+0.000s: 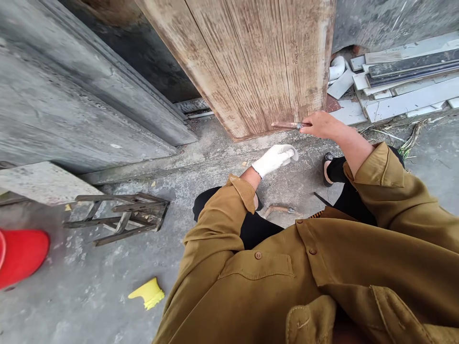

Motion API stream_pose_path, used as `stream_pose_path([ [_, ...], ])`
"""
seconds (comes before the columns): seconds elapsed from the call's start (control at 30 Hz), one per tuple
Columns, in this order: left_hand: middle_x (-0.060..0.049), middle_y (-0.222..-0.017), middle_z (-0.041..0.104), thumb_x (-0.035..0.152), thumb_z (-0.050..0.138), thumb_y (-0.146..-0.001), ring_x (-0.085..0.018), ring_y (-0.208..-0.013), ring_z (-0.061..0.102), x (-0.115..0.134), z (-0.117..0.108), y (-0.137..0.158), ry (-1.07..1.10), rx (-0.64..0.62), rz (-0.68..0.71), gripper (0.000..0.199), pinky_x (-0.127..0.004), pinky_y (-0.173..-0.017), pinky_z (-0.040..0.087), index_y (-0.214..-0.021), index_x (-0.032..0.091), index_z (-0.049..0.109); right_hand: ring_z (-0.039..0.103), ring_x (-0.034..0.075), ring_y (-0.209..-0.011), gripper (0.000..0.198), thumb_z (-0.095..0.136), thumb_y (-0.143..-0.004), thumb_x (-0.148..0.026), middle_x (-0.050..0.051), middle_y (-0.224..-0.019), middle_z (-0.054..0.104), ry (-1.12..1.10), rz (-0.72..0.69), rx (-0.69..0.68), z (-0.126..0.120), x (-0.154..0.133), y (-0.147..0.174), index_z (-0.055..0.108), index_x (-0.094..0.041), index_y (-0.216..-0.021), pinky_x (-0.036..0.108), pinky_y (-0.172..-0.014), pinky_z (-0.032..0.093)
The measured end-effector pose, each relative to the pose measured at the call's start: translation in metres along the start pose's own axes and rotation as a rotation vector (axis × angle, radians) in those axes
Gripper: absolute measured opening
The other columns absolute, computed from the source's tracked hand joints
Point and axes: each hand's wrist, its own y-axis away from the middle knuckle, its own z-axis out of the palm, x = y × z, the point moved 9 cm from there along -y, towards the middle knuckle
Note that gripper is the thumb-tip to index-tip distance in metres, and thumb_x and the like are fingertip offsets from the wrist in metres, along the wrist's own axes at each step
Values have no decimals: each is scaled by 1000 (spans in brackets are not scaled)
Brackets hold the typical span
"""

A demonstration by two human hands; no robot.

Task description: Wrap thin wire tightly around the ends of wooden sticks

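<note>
My bare right hand [321, 125] is closed around a slim brown wooden tool [286, 125] bound with wire near my fingers. The tool's far end lies against the bottom of a worn, unevenly coloured plank door [265, 71]. Below the door edge, my left hand [273, 160] wears a white glove and is closed on a thin grey rounded disc [295, 154], whose material I cannot make out. On the concrete between my feet rests a second, bent wooden tool [279, 209], also wrapped with wire.
A small wooden stool [124, 215] lies on its side to the left, with a red bucket [25, 258] beyond it. A yellow piece [148, 292] lies on the concrete. Stacked boards [405, 91] and a white pipe [337, 68] are at right. Grey panels [82, 95] lean at left.
</note>
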Motion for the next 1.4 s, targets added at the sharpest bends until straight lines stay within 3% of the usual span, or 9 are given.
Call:
stream_pose_path([
  [0.13, -3, -76, 64, 44, 59, -94, -9, -58, 46, -3, -11, -1, -248, -6, 45, 35, -23, -57, 36, -85, 12, 68, 60, 19, -78, 25, 63, -96, -35, 10, -86, 70, 100, -105, -392, 43, -13, 7, 76, -14, -93, 31, -68, 36],
  [0.2, -1, -74, 62, 41, 61, -93, -11, -64, 50, 0, -18, 1, -379, 24, 74, 31, -24, -63, 40, -82, 13, 67, 57, 16, -69, 22, 68, -92, -36, 4, -73, 65, -17, -209, -696, 65, -25, 28, 74, -15, -86, 29, -67, 38],
  [0.27, -2, -75, 61, 44, 65, -92, -12, -67, 51, 5, -21, 3, -354, 39, 101, 32, -25, -66, 43, -82, 13, 66, 55, 14, -65, 27, 71, -90, -43, 1, -69, 62, -217, -319, -807, 62, -38, 44, 72, -16, -84, 28, -67, 40],
  [0.5, 0, -68, 53, 68, 67, -92, -8, -54, 43, 7, -12, 4, 43, 34, 73, 54, -21, -48, 38, -91, 14, 65, 46, 11, -62, 50, 61, -95, -67, 2, -74, 56, -879, -240, 29, -36, -10, 28, 64, -17, -93, 28, -59, 37],
  [0.77, -7, -84, 67, 44, 61, -94, -6, -55, 43, 3, 7, 4, -44, -65, 9, 33, -21, -50, 33, -90, 12, 66, 62, 22, -83, 38, 57, -101, -48, 11, -86, 69, -237, 41, 125, -12, 11, 0, 75, -14, -102, 33, -72, 42],
  [0.9, -5, -83, 66, 39, 58, -95, -9, -60, 48, 18, -6, 10, -213, -47, 58, 29, -23, -59, 39, -88, 12, 67, 64, 25, -88, 28, 67, -95, -40, 12, -89, 72, 57, -15, -292, 32, -1, 1, 79, -15, -97, 35, -76, 42],
  [1.03, -4, -81, 65, 42, 60, -94, -11, -65, 52, 25, -33, 17, -352, 47, 100, 30, -25, -63, 43, -88, 14, 68, 59, 16, -71, 32, 75, -88, -49, 2, -72, 66, -166, -303, -804, 58, -37, 45, 75, -17, -86, 29, -70, 42],
  [1.23, 0, -66, 53, 66, 59, -95, -11, -57, 46, 11, -29, 13, -116, 94, 82, 52, -24, -55, 38, -90, 14, 65, 47, 10, -62, 43, 62, -97, -57, 2, -73, 58, -750, -321, -123, -21, -34, 30, 61, -18, -80, 26, -62, 39],
  [1.4, 0, -67, 55, 54, 60, -95, -9, -54, 43, 0, 7, 9, -135, -60, -24, 41, -22, -51, 34, -87, 14, 65, 54, 16, -69, 43, 53, -103, -57, 6, -77, 63, -676, -63, 126, -19, -6, 6, 68, -17, -96, 29, -62, 41],
])
